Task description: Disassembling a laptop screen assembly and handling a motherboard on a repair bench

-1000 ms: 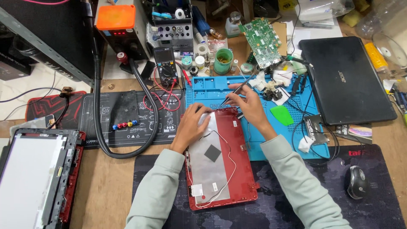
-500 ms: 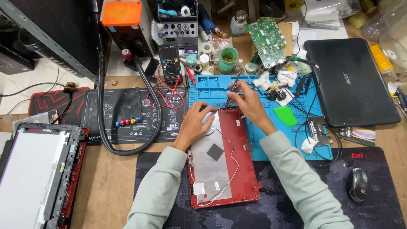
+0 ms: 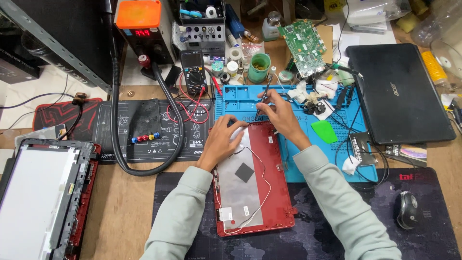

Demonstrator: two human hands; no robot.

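Right hand [image 3: 281,113] fingers pinched on thin tweezers [image 3: 264,98], tips angled down toward far edge of red laptop lid [image 3: 250,180]. Left hand [image 3: 222,139] fingers spread, pressing flat on lid's far left corner. Lid lies inside-up, silver foil liner, white cable looping across; straddles blue repair mat [image 3: 298,96] and dark desk mat [image 3: 308,231]. Multimeter [image 3: 193,72] far left of hands. Green circuit board [image 3: 303,41] far. Closed black laptop [image 3: 397,91] right. Mouse [image 3: 408,209] near right.
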